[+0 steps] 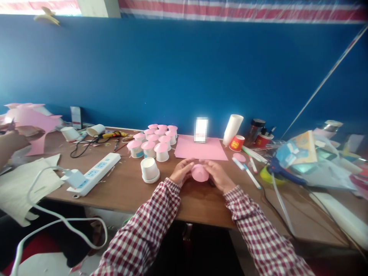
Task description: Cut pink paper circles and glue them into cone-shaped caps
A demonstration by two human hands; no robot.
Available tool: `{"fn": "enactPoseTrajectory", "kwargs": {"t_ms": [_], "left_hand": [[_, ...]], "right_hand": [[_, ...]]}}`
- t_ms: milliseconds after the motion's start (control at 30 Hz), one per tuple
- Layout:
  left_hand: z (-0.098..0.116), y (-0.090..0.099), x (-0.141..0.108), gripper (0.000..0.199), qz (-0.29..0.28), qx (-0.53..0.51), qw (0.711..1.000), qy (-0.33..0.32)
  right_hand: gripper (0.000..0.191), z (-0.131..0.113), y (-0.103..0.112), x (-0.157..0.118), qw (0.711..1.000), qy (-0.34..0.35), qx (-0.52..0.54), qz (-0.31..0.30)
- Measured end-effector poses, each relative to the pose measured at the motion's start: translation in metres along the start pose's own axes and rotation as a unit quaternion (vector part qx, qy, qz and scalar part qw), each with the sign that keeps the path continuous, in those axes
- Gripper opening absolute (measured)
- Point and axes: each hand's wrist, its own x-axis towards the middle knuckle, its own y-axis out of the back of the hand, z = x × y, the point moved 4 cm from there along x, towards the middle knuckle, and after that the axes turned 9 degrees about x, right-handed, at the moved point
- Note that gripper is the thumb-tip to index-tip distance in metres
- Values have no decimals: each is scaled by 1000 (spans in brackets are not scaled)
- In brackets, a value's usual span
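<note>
Between my two hands is a pink paper disc [200,174], slightly cone-shaped, held low over the table's front part. My left hand [181,171] closes its fingers on the disc's left edge. On the opposite edge, my right hand [220,176] grips it too; some fingertips are hidden behind the paper. Left of my hands stands a white paper cup [149,168], upside down on a white round base. Beyond it, several white cups topped with pink discs [148,145] form a tight group. A pink paper sheet [201,152] lies just past my fingers.
A white power strip [99,172] with a plugged-in charger lies left. At right are a red paper cup [237,143], markers [252,176], a white roll [232,129] and a blue-handled tool [287,172]. Another person's hand [11,143] works at far left near pink paper.
</note>
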Motion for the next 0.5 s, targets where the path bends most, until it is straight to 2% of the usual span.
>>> {"fn": "enactPoseTrajectory", "kwargs": {"t_ms": [167, 267, 333, 400, 500], "left_hand": [[-4, -3, -3, 47, -42, 32, 998, 45], [-6, -6, -3, 49, -78, 32, 995, 58], [-5, -6, -3, 50, -83, 19, 995, 57], [-3, -3, -2, 48, -70, -6, 997, 43], [1, 4, 0, 42, -35, -46, 998, 20]], "right_hand": [[49, 1, 0, 1, 996, 37, -78, -12], [47, 1, 0, 2, 990, 66, -126, -14], [43, -2, 3, 3, 979, 96, -178, -7], [37, -8, 11, 0, 954, 122, -272, 23], [28, -13, 26, -6, 877, 101, -464, 77]]}}
